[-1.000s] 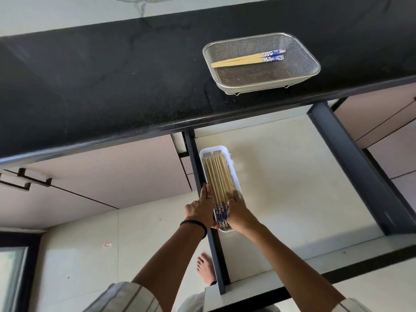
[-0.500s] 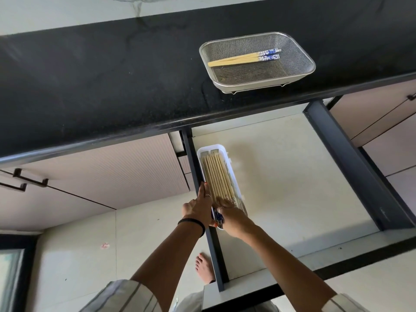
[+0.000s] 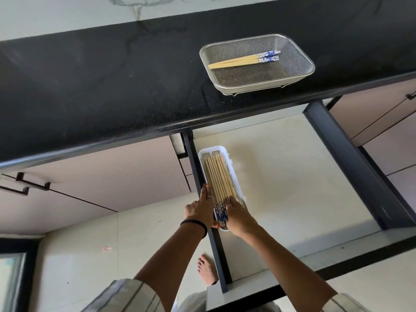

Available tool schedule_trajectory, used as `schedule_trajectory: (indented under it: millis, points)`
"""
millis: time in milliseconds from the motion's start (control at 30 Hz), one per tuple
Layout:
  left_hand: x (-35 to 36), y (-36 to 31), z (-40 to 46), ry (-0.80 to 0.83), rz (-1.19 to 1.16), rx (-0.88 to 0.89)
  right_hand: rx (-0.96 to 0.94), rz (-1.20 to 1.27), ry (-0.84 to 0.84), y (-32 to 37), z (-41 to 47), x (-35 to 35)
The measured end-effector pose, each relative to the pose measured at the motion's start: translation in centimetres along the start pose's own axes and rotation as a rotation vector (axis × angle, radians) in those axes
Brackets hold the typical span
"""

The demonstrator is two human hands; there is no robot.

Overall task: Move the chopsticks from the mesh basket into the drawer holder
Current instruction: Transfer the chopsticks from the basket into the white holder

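A white drawer holder lies along the left side of the open drawer, filled with several bamboo chopsticks whose blue patterned ends point toward me. My left hand grips the holder's near left edge, index finger stretched along its rim. My right hand presses on the patterned ends from the right. On the black counter stands the mesh basket, and two chopsticks lie in it side by side.
The black counter overhangs the drawer's back. Dark drawer rails run along both sides. Closed cabinet fronts with black handles are at the left. My bare foot stands on the pale floor below.
My right hand slid over the patterned chopstick ends and back to their right side. My left hand stayed on the holder. The basket and its two chopsticks have not moved.
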State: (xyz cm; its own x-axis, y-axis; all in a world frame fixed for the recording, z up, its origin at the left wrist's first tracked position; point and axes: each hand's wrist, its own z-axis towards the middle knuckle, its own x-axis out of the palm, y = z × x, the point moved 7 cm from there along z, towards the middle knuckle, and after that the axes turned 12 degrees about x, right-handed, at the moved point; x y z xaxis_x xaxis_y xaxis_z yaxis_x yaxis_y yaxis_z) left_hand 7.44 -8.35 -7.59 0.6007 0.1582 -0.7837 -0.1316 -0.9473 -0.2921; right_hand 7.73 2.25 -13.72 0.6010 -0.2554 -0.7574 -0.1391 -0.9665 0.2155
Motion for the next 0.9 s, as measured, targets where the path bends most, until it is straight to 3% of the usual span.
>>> schedule_trajectory:
  millis: [267, 600, 900]
  points:
    - [-0.2, -0.1, -0.1, -0.012, -0.01, 0.012, -0.075, -0.029, -0.103, 0.3, -0.7, 0.2]
    - [0.0, 0.0, 0.0, -0.013, 0.0, 0.015, -0.067, -0.029, -0.058, 0.4, -0.6, 0.2]
    - [0.0, 0.0, -0.1, 0.011, 0.015, 0.0, -0.189, -0.043, 0.016, 2.3, -1.0, 1.0]
